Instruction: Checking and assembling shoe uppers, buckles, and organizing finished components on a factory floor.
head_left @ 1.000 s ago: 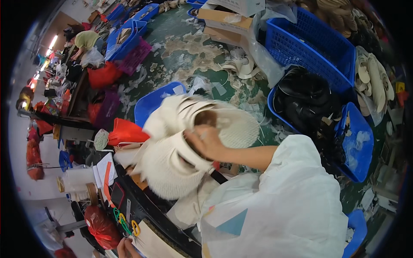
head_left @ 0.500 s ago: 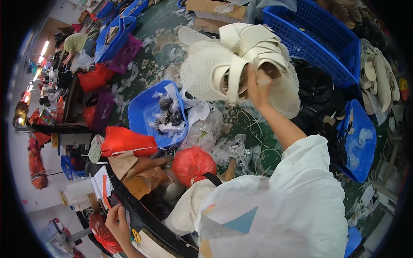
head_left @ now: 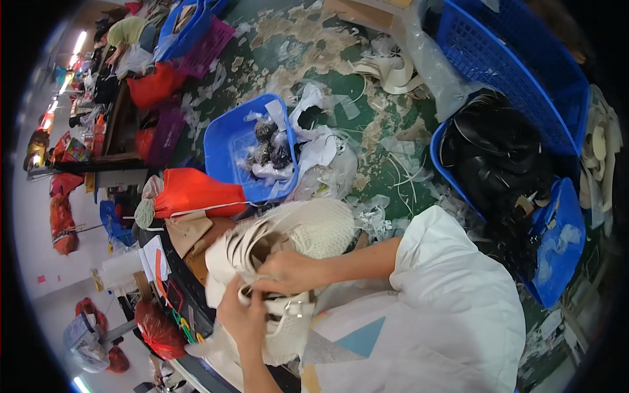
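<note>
A bundle of cream shoe uppers [head_left: 321, 226], with woven mesh panels, smooth straps and a metal buckle, lies in front of my body over the bench edge. My right hand [head_left: 288, 272] reaches in from the right with its fingers closed on the straps at the middle of the bundle. Close by on the near left side, my left hand [head_left: 241, 314] grips a strap, thumb and fingers bent round it. The two hands nearly meet, and some fingertips are hidden among the layers.
Beyond the bundle stands a blue basin [head_left: 213, 147] with dark wrapped lumps. A red bag [head_left: 200, 192] lies on the bench's far end. To the right are a blue crate [head_left: 511, 72] and a heap of black pieces [head_left: 495, 144]. Scraps litter the green floor [head_left: 314, 56].
My right hand has brought the bundle from over the floor down to the bench in front of me. My left hand has moved right and taken hold of it.
</note>
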The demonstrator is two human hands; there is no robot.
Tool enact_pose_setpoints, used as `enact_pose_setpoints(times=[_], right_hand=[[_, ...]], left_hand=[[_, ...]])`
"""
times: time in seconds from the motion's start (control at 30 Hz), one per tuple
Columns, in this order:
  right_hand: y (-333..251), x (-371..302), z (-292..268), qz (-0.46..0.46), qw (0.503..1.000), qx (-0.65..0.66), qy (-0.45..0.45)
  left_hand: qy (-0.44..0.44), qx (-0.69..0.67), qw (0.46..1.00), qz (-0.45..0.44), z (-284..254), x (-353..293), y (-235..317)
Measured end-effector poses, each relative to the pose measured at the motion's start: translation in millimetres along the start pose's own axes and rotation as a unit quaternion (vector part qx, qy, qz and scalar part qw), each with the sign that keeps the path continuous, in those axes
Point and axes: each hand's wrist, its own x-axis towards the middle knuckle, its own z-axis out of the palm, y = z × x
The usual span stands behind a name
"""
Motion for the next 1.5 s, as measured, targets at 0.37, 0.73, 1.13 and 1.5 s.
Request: enact_pose_setpoints(times=[0.37,0.73,1.13,1.5], right_hand=[[256.7,-64.5,-322.4,0.35,0.715,-0.419,0.437],[357.8,-222.5,-526.2,0.692,0.577,-0.369,0.229],[447.1,-259.6,-556.6,0.682,0.583,-0.432,0.089],[302.6,-36.6,-211.5,0.116,0.91,-0.266,0.295]], left_hand=[[0.148,0.04,0.966,-0.21,-61.5,29.3,-109.7],[0.184,0.134,0.934,-0.275,-109.6,43.3,-173.3],[0.221,0.098,0.93,-0.277,-160.1,-26.8,-225.0],[0.238,0.113,0.943,-0.202,-171.8,-49.0,-262.2]])
